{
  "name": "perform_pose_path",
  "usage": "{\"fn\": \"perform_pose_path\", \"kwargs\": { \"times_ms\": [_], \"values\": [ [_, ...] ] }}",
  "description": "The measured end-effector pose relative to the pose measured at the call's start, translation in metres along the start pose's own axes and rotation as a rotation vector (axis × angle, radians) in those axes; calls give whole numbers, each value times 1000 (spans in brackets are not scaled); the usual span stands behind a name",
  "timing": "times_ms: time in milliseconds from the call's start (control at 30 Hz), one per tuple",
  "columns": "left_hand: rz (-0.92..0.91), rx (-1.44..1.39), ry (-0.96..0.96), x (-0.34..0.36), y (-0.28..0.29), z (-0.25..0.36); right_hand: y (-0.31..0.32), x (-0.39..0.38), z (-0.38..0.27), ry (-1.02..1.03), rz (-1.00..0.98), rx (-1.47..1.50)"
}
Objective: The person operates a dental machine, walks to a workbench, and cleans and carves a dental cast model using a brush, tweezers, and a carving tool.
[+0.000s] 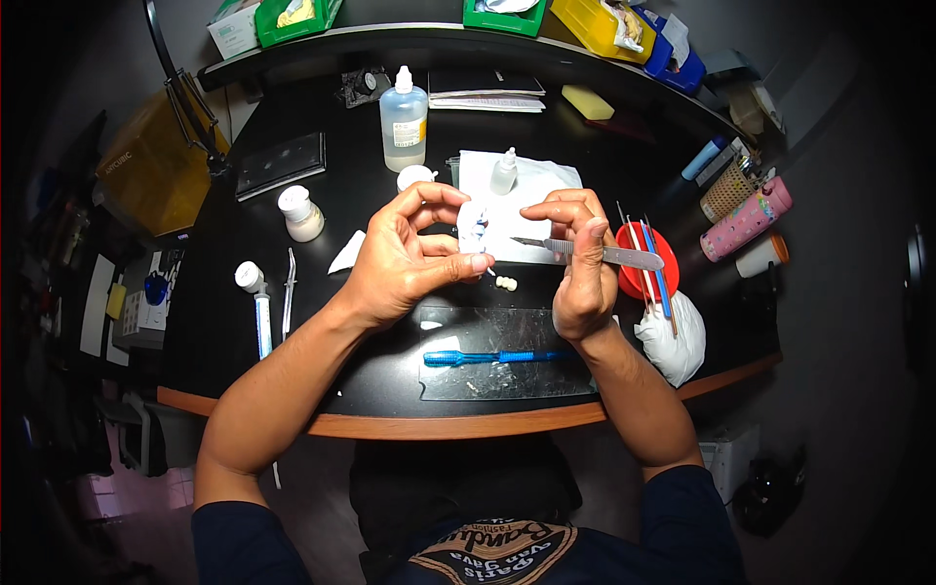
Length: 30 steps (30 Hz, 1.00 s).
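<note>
Between the thumb and fingers of my left hand (398, 255) is a small white piece with blue marks (475, 228), perhaps a dental model; glare hides its exact shape. My right hand (583, 268) grips a metal scalpel (624, 256), its blade pointing left toward the white piece with a visible gap. Just below my left fingertips, a small cream-coloured piece like joined teeth (506, 283) lies on the black desk. Nearer to me, a blue toothbrush (468, 358) rests on a glass plate (507, 384). Behind both hands is a white paper sheet (546, 174) with a small dropper bottle (504, 173) on it.
A large clear bottle (403, 122) and a jar of cream powder (300, 214) stand to the left, near a syringe (263, 322) and metal tweezers (289, 292). Close to my right wrist are a red bowl (651, 242), thin tools (661, 278) and a white bundle (673, 341).
</note>
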<state>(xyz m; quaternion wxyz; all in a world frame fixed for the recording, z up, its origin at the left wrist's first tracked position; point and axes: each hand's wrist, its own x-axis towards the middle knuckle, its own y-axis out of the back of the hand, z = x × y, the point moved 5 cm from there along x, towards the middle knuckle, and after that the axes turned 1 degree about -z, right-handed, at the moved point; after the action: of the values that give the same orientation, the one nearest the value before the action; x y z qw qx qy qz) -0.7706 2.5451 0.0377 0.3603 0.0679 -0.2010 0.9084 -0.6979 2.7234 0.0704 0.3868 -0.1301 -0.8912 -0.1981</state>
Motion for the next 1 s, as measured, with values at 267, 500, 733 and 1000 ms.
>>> {"fn": "perform_pose_path", "kwargs": {
  "times_ms": [267,500,733,1000],
  "values": [
    [-7,58,-6,-1,2,1,-5,-3,2,-192,-27,35],
    [5,63,-34,0,2,2,-7,-4,10,-146,-21,4],
    [-11,75,-53,-2,5,3,-12,-1,6,-124,-31,-53],
    [-29,117,-38,-3,2,5,-14,-1,5,-102,-47,-66]
  ]
}}
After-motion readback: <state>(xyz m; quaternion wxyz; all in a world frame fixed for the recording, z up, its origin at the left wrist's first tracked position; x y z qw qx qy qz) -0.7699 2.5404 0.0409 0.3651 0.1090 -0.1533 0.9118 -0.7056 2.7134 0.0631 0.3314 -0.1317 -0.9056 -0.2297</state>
